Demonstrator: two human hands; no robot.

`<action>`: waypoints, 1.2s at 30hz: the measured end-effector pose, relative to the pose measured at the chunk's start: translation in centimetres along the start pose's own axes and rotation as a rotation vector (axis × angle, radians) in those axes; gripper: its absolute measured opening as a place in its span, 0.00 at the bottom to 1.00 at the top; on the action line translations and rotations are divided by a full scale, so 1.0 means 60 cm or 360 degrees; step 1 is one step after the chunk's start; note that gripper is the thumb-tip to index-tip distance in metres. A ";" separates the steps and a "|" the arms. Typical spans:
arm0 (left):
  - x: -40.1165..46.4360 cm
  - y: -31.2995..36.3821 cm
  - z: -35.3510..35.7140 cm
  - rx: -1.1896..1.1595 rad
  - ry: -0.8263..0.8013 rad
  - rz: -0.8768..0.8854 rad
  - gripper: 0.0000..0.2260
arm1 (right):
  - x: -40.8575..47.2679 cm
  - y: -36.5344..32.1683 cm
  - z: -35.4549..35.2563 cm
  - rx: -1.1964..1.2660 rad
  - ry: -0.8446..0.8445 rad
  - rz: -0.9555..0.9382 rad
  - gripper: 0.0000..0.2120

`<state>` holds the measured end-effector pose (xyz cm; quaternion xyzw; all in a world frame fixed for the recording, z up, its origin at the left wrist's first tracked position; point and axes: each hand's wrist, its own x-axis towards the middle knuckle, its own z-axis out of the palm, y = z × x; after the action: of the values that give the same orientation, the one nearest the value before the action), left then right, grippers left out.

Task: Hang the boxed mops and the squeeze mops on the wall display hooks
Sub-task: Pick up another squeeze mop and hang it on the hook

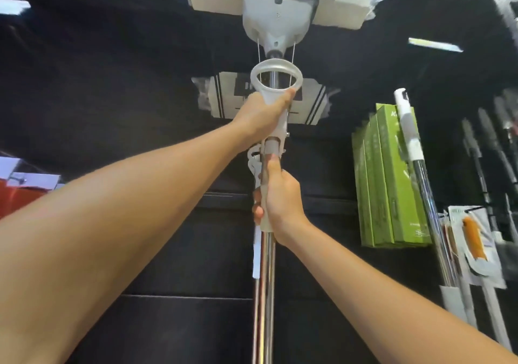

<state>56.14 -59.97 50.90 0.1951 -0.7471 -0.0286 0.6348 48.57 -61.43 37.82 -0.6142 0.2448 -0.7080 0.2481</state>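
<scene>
I hold a squeeze mop (pixel 265 265) upright against the black wall display. Its head (pixel 277 4), wrapped in a cardboard sleeve, is up at the top of the view. My left hand (pixel 260 116) grips the white ring-shaped squeeze handle (pixel 276 76) just below the ring. My right hand (pixel 279 203) grips the chrome pole lower down, thumb pointing up along it. Behind the pole another wrapped mop head (pixel 311 102) hangs on the wall. Green boxed mops (pixel 389 184) hang to the right. The hook that the held mop meets is hidden.
A white-and-black mop pole (pixel 414 153) leans in front of the green boxes. Packaged items with an orange part (pixel 473 240) hang at the lower right. More dark poles (pixel 482 144) line the far right. A red surface (pixel 16 198) shows at the left edge.
</scene>
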 end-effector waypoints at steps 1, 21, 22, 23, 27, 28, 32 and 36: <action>0.012 -0.013 -0.001 0.0015 0.0014 -0.0003 0.17 | 0.014 0.008 0.005 0.0027 -0.0016 0.0018 0.25; 0.044 -0.272 0.082 -0.0070 -0.0109 -0.0193 0.20 | 0.111 0.216 -0.018 0.0137 -0.0056 0.0341 0.26; 0.044 -0.275 0.084 -0.0079 -0.0108 -0.0185 0.21 | 0.112 0.222 -0.019 0.0134 -0.0046 0.0339 0.25; 0.044 -0.279 0.086 -0.0091 -0.0104 -0.0189 0.22 | 0.114 0.225 -0.020 0.0132 -0.0043 0.0336 0.25; 0.047 -0.287 0.091 -0.0098 -0.0091 -0.0199 0.23 | 0.117 0.229 -0.024 0.0126 -0.0066 0.0315 0.23; 0.048 -0.288 0.091 -0.0094 -0.0089 -0.0198 0.23 | 0.118 0.230 -0.024 0.0122 -0.0065 0.0311 0.23; 0.047 -0.290 0.089 -0.0111 -0.0097 -0.0187 0.24 | 0.118 0.233 -0.023 0.0118 -0.0067 0.0302 0.23; 0.051 -0.290 0.086 -0.0156 -0.0123 -0.0226 0.24 | 0.118 0.235 -0.020 0.0111 -0.0036 0.0294 0.23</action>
<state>55.25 -78.06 47.70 0.2151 -0.7531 -0.1175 0.6106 47.22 -76.67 33.80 -0.5881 0.2727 -0.6832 0.3363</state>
